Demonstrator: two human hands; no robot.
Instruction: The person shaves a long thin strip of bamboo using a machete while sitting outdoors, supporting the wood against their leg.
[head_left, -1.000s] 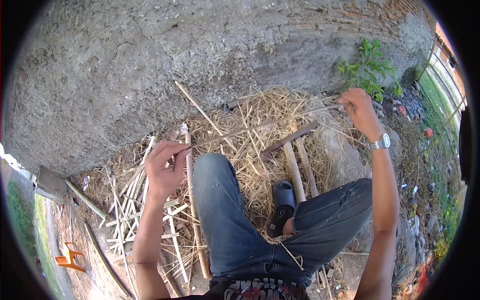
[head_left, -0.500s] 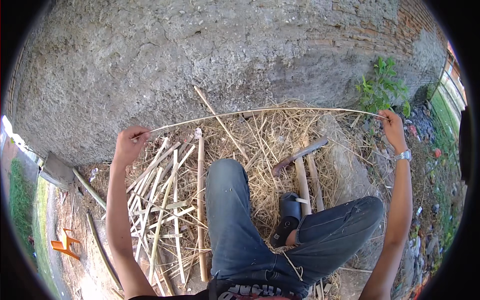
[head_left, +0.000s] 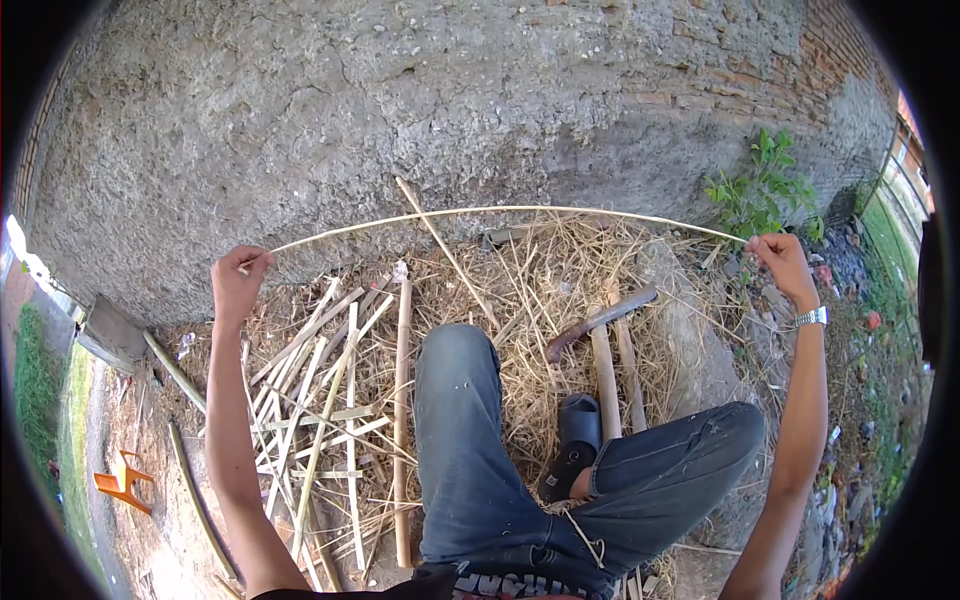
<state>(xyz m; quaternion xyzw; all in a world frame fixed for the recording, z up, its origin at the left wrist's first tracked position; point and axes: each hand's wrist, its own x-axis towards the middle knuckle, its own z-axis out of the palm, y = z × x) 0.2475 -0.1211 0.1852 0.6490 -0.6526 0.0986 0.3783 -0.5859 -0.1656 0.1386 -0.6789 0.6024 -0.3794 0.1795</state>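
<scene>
A long thin bamboo strip (head_left: 500, 208) stretches between my two raised hands, bowed slightly toward the wall. My left hand (head_left: 240, 275) pinches its left end. The right end is pinched between the fingers of my right hand (head_left: 782, 262), and a metal watch (head_left: 811, 316) sits on that wrist. Below the strip lies a machete-like curved blade with a brown handle (head_left: 573, 345), resting across bamboo poles (head_left: 607, 385). Left of my knee, many split bamboo pieces (head_left: 300, 370) are heaped on the ground beside an upright-looking bamboo pole (head_left: 402, 430).
A rough grey wall (head_left: 400, 110) rises ahead, with a leafy green plant (head_left: 765, 185) at its foot on the right. Bamboo shavings (head_left: 530, 290) cover the ground around my black sandal (head_left: 579, 420). An orange plastic chair (head_left: 125, 483) stands at far left.
My left hand has shifted left and my right hand a little left and down. The strip between them has moved along and now bows more evenly.
</scene>
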